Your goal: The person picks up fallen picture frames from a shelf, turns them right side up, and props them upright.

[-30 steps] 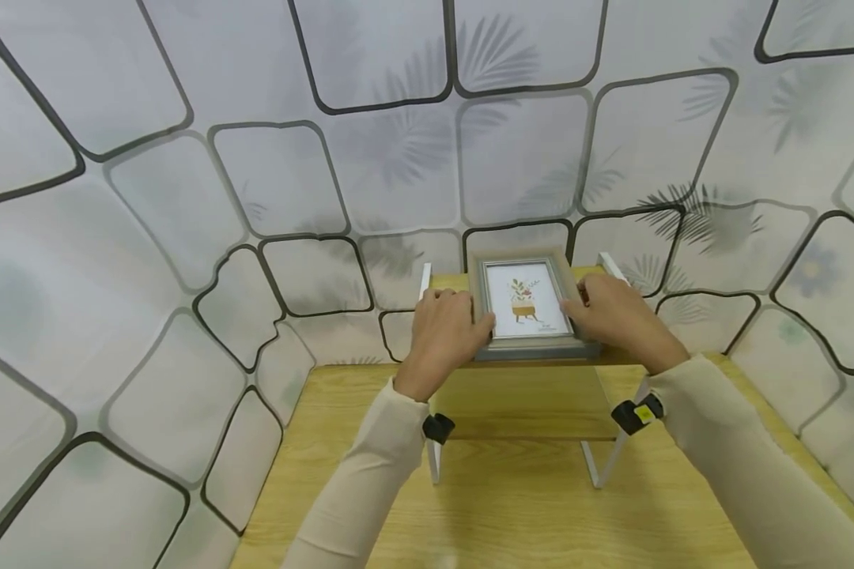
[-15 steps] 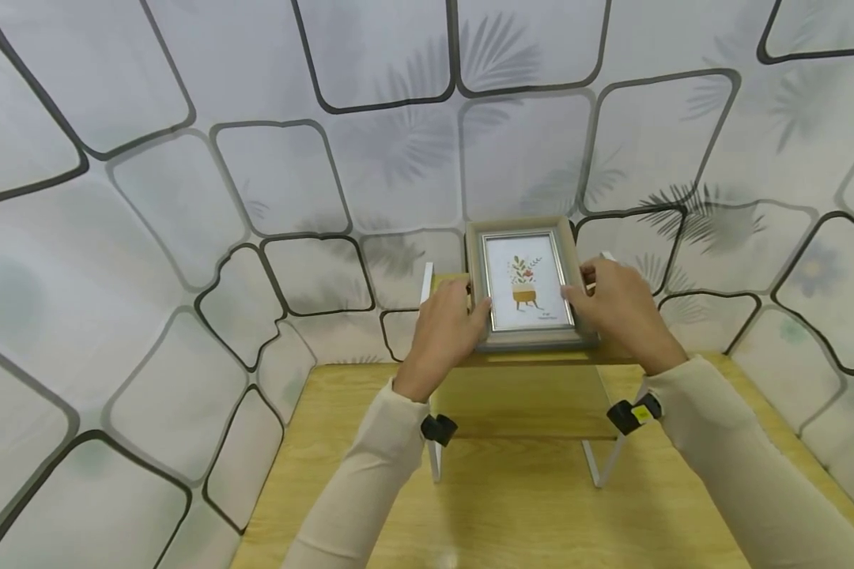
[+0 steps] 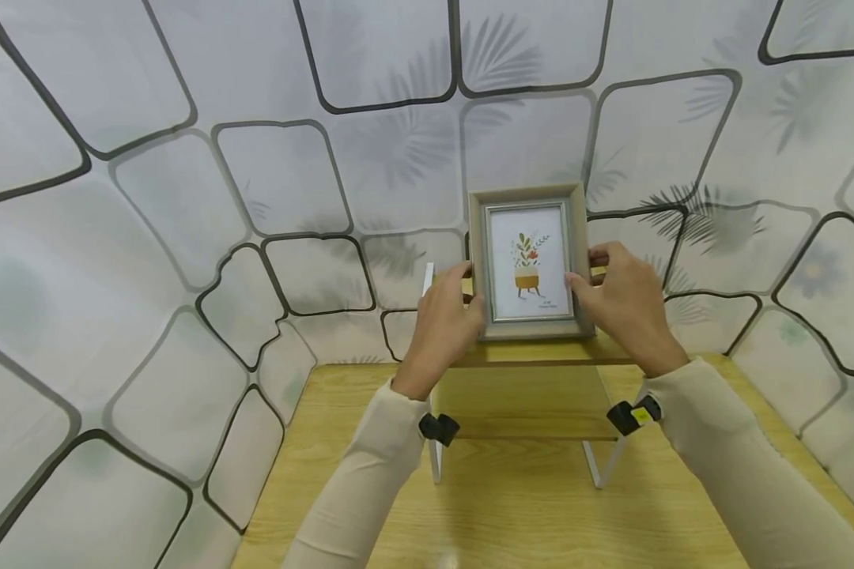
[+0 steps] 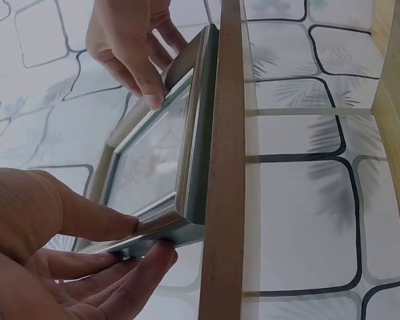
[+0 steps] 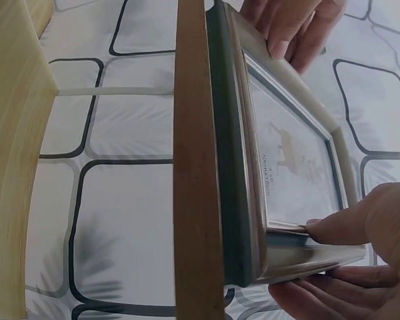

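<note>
Left hand [image 3: 443, 322] fingers pinch picture frame [image 3: 530, 265] at left, right hand [image 3: 628, 307] fingers at right. Wooden shelf [image 3: 534, 353] under frame.

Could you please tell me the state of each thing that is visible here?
Picture frame: tilted back, face showing, held at both sides
Left hand: pinches the frame's left side
Right hand: pinches the frame's right side
White-legged shelf: standing upright on the table
Sleeves: down to the wrists
Patterned wall covering: wavy at left
</note>
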`<state>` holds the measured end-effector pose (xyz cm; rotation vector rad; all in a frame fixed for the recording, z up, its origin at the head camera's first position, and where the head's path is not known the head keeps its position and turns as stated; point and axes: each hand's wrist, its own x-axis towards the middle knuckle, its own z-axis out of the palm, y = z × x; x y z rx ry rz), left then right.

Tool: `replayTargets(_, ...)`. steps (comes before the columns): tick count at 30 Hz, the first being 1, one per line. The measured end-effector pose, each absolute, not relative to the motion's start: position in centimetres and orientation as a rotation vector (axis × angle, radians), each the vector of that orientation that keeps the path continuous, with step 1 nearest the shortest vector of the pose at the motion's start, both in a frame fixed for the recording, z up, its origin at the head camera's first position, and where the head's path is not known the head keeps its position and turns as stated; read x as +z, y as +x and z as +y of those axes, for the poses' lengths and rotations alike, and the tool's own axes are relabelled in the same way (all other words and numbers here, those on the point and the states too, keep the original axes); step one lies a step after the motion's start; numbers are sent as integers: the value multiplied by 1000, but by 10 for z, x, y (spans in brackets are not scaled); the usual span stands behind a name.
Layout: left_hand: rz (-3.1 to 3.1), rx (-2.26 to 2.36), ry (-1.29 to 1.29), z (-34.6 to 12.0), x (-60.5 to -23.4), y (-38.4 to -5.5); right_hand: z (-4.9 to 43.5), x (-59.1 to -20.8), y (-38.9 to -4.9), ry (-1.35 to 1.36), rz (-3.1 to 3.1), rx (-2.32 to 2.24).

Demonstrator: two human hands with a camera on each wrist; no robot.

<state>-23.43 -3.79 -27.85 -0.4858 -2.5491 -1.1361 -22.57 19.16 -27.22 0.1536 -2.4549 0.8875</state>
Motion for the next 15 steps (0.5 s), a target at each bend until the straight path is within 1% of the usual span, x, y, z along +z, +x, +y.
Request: replayTargets(15, -2349, -1315, -464, -34, -282, -239, 191, -276, -231, 196, -2250, 990)
